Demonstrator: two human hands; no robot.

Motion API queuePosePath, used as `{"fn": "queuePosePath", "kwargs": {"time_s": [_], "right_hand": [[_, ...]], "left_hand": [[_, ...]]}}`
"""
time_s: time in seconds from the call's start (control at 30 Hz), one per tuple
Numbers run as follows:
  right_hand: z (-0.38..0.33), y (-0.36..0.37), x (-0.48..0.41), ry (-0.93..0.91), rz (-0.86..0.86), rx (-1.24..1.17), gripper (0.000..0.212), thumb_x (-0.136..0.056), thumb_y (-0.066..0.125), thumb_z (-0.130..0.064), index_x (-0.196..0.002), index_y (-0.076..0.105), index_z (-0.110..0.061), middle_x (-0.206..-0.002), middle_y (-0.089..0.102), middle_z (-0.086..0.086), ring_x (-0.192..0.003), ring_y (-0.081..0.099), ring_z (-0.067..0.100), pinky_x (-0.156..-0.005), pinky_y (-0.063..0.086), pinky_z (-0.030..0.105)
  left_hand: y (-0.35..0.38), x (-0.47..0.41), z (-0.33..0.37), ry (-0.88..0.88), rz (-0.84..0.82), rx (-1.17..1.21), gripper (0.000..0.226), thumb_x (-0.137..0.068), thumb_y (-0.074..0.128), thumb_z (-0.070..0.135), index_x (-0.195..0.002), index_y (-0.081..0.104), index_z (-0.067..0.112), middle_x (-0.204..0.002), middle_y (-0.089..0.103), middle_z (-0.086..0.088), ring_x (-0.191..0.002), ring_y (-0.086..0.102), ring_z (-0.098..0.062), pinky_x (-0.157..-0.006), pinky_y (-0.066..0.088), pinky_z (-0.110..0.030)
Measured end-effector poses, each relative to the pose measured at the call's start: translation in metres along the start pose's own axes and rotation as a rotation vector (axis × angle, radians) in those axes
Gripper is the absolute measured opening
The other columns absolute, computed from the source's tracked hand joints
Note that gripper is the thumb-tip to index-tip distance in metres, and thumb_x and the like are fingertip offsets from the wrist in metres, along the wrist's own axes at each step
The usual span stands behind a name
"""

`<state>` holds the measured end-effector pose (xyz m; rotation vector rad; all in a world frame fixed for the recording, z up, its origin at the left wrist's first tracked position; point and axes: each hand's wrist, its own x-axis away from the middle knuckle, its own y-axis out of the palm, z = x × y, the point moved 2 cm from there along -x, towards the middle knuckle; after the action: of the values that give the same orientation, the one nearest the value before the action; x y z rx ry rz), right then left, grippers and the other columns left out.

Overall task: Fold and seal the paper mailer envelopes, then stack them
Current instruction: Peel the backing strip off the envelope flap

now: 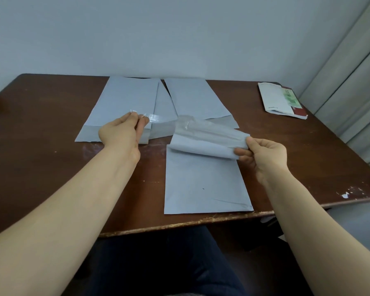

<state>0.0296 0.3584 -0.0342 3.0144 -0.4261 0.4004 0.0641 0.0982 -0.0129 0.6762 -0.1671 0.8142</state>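
A grey paper mailer (203,182) lies flat near the table's front edge, its far flap (209,137) curled up and toward me. My right hand (263,154) pinches the flap's right end. My left hand (122,133) pinches a clear peel-off strip (153,118), stretched out toward the flap's left end. Behind my left hand lies a stack of grey mailers (124,103), one askew under the top. Another grey mailer (195,98) lies at the back middle over one more.
The brown wooden table (41,129) has a chipped front edge and stands against a pale wall. A booklet with a red and green cover (281,99) lies at the back right. A curtain (350,92) hangs at the right. My dark-clothed lap shows below the table.
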Motion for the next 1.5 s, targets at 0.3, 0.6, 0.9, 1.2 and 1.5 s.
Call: {"fn": "queuePosePath", "kwargs": {"time_s": [0.3, 0.6, 0.9, 1.2, 1.5], "right_hand": [[-0.002, 0.006, 0.001, 0.007, 0.026, 0.028, 0.009, -0.092, 0.058, -0.014, -0.092, 0.062, -0.005, -0.073, 0.070, 0.015, -0.049, 0.066, 0.012, -0.050, 0.055, 0.020], [-0.006, 0.014, 0.010, -0.027, 0.011, 0.041, 0.009, -0.090, 0.061, -0.017, -0.092, 0.062, -0.008, -0.080, 0.070, 0.013, -0.056, 0.068, 0.014, -0.054, 0.057, 0.020], [-0.005, 0.020, 0.016, -0.015, -0.010, -0.002, 0.015, -0.090, 0.061, -0.016, -0.101, 0.062, -0.006, -0.083, 0.070, 0.013, -0.060, 0.070, 0.015, -0.055, 0.057, 0.020], [-0.004, 0.017, 0.017, -0.033, -0.053, -0.067, 0.006, -0.091, 0.060, -0.012, -0.088, 0.062, -0.007, -0.081, 0.068, 0.015, -0.055, 0.069, 0.014, -0.053, 0.056, 0.019], [0.000, 0.005, 0.018, -0.020, -0.124, -0.078, 0.006, -0.090, 0.061, -0.013, -0.086, 0.062, -0.008, -0.083, 0.067, 0.013, -0.061, 0.071, 0.018, -0.058, 0.058, 0.025]], "left_hand": [[-0.025, -0.010, 0.021, 0.092, 0.124, 0.009, 0.012, -0.084, 0.067, 0.003, -0.096, 0.066, -0.001, -0.089, 0.071, -0.012, -0.074, 0.073, -0.016, -0.071, 0.058, -0.021], [-0.049, -0.019, 0.036, 0.221, 0.071, -0.262, 0.019, -0.080, 0.067, 0.001, -0.064, 0.064, 0.012, -0.079, 0.066, -0.004, -0.076, 0.068, -0.015, -0.075, 0.054, -0.025], [-0.066, -0.021, 0.042, 0.173, -0.071, -0.742, 0.010, -0.075, 0.050, 0.005, -0.074, 0.059, 0.006, -0.065, 0.057, -0.009, -0.058, 0.060, -0.017, -0.051, 0.047, -0.020], [-0.075, -0.031, 0.049, 0.335, -0.048, -0.840, 0.032, -0.080, 0.061, -0.011, -0.099, 0.071, 0.013, -0.093, 0.070, 0.002, -0.094, 0.065, -0.012, -0.081, 0.049, -0.019], [-0.060, -0.020, 0.043, 0.471, -0.042, -0.879, 0.033, -0.080, 0.069, 0.002, -0.110, 0.069, 0.014, -0.113, 0.067, 0.001, -0.106, 0.061, -0.012, -0.094, 0.046, -0.024]]}}
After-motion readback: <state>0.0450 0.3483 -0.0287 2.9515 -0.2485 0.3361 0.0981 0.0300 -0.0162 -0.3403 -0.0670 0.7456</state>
